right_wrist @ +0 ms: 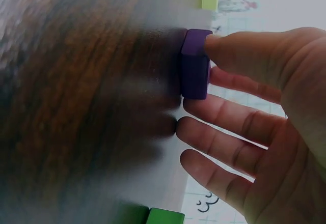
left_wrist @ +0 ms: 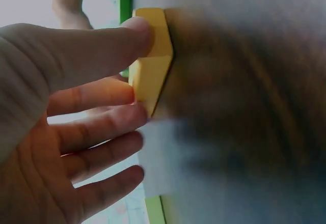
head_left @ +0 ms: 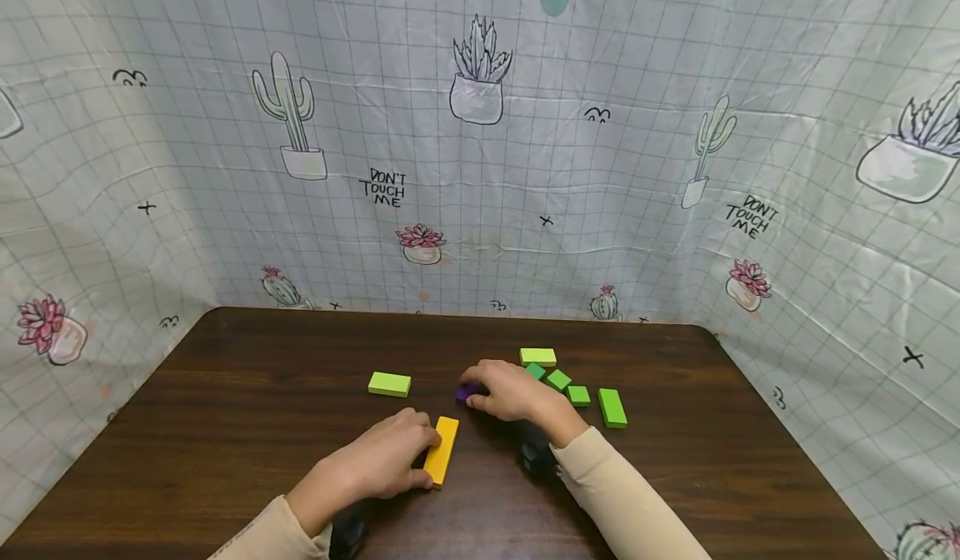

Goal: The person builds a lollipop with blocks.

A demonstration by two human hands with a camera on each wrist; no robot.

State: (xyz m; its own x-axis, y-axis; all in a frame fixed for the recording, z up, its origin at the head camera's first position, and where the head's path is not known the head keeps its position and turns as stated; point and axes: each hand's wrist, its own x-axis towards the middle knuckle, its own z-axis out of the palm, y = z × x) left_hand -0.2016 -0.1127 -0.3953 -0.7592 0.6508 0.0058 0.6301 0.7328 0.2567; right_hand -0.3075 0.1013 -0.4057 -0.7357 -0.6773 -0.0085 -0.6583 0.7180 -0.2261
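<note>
Hands found apart, each in a pinch: the left hand (head_left: 384, 457) has thumb and fingers on the orange block (head_left: 445, 447), the right hand (head_left: 512, 390) on the purple block (head_left: 464, 392), at one o'clock from the orange one. Both blocks sit low over the brown table (head_left: 262, 393); whether either is lifted cannot be told. Advised: hold the long orange block level so it does not swivel, and steer the right knuckles clear of the small green blocks (head_left: 558, 380) at the purple block's three o'clock
</note>
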